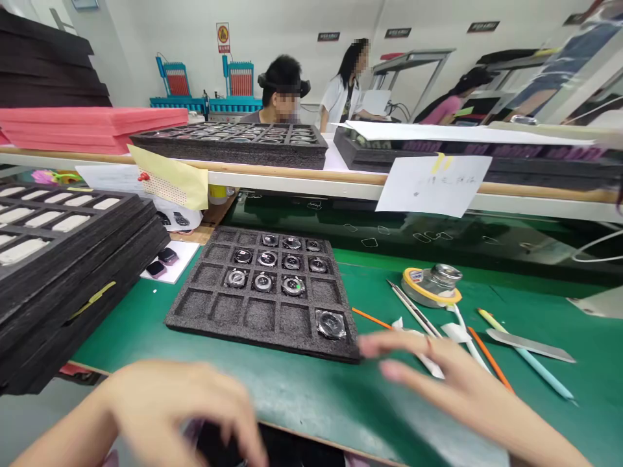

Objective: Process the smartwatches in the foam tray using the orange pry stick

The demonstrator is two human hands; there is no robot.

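A black foam tray [272,318] with square pockets lies on the green table. Several round watch bodies [293,285] sit in its middle and back rows. In the front row, one watch body in clear film [331,323] fills the right-hand pocket. My right hand [438,373] is stretched out, fingers apart, with its fingertips at the tray's front right corner; whether they touch it I cannot tell. My left hand [189,402], blurred, hangs over the table's front edge with loosely bent, parted fingers. Nothing shows in either hand.
Right of the tray lie tweezers [413,307], a blade [530,344], a pen-like blue tool [545,374], orange sticks and a glass bottle [440,282] inside a yellow tape roll [409,279]. Stacked foam trays [111,259] stand left. A shelf [341,185] crosses behind; people are beyond.
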